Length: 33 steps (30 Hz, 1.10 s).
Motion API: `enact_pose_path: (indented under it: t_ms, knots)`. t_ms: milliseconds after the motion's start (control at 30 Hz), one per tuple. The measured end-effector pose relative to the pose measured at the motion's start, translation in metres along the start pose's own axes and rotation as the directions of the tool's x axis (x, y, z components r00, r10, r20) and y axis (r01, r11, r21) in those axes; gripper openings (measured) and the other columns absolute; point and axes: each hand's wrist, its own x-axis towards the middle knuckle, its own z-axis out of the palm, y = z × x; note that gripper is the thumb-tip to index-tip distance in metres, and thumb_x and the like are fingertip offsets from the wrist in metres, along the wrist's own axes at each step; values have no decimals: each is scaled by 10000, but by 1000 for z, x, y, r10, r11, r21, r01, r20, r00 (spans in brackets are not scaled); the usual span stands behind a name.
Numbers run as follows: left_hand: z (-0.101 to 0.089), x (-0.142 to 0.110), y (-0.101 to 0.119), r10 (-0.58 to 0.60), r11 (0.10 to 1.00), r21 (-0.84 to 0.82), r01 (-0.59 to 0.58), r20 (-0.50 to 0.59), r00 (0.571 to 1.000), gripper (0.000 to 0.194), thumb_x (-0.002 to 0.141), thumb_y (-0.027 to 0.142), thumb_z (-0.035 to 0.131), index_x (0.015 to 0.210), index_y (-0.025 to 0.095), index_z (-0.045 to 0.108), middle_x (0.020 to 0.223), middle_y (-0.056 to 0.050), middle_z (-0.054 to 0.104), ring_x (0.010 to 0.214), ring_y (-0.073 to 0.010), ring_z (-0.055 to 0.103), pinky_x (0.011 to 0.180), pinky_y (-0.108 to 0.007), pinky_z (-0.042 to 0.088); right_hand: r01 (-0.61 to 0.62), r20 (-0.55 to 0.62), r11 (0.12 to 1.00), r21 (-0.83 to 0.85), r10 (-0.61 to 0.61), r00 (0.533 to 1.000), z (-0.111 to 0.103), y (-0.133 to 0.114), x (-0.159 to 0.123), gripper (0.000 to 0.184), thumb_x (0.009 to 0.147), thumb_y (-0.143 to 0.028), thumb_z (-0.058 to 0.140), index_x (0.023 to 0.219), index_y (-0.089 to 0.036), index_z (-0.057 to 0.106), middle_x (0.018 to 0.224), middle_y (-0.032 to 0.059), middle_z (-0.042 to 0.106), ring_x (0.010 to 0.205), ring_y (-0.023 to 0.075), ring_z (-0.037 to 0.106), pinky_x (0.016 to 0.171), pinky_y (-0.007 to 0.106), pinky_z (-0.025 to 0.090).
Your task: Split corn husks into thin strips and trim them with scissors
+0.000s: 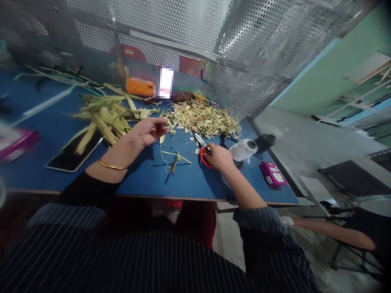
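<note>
While the right hand (220, 157) has its fingers closed on the scissors (200, 141), red handles under the palm and blades aimed toward eleven o'clock, the left hand (149, 131) is above the blue table (146, 179), its fingers curled inward; from where I stand I cannot tell whether they pinch anything. Between and below the two hands lies a small husk bundle (175, 163), with thin stalks crossing it. Taking that bundle as the dial's centre, I see a heap of husk scraps (207, 119) at one o'clock, long husk leaves (105, 114) at ten, partly over a dark slab (69, 156), and a white thread cone (241, 149) at three, with a purple packet (271, 175) farther out.
</note>
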Motion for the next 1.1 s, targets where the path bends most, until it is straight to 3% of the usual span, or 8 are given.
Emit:
enact_pose_path:
  t_ms: [100,167,233,333,433,600,800,1100]
  knots:
    - [-4,-5,-2,-35,999,6,35,48,998,148,647,32,711,632,140,611,571,-12,587,477,-71,525,556,-219,564,77,-23,997,-15,-77,997,-18,-14,5,291,821,-349,588,977,-126,691,1069,238,646,980,376,629,757,430,477]
    - [-6,-7,-3,-58,998,9,57,107,993,141,651,41,716,628,131,610,570,-9,579,486,-73,541,558,-215,564,209,-127,947,243,-183,975,-29,-30,16,268,839,-297,581,1057,-177,682,1100,171,660,998,322,627,834,437,476]
    - [-6,-9,-5,-76,997,20,73,152,986,121,665,49,711,638,120,617,565,-5,571,493,-73,550,564,-212,564,312,-200,689,655,-240,950,-32,-49,29,333,849,-298,582,1172,-231,629,1172,92,661,933,223,643,833,382,505]
    - [-4,-11,-9,-133,990,66,122,189,973,75,693,49,686,677,101,635,565,-8,573,501,-75,555,590,-223,567,175,-129,131,976,-302,945,-24,-78,44,497,761,-207,653,1245,-268,558,1309,58,594,772,142,661,686,314,546]
    - [-3,-12,-15,-177,981,116,154,226,958,46,706,54,670,692,90,645,571,-19,581,510,-78,555,575,-212,547,-31,-12,-95,995,-418,908,-11,-93,48,397,714,-182,693,1103,-234,629,1093,46,693,693,116,647,627,274,544]
    - [-1,-12,-27,-194,970,194,144,271,943,38,698,97,698,674,106,670,597,-31,605,547,-84,559,598,-220,543,-182,142,-84,980,-354,924,1,-87,43,102,734,-232,704,819,-184,674,756,19,693,589,86,593,564,233,517]
    - [1,-10,-34,-155,966,235,111,176,972,72,669,145,754,642,116,693,587,-16,587,539,-71,536,619,-222,560,-207,157,-141,968,-304,940,-1,-74,46,143,676,-258,747,705,-178,632,589,-41,569,503,60,525,504,205,471]
    - [4,-12,-35,-159,961,250,122,134,978,103,635,166,789,651,124,696,610,-11,598,541,-66,526,611,-218,559,17,-39,-142,990,-150,988,2,-68,54,138,677,-283,697,714,-165,636,541,-55,529,466,61,491,464,196,404]
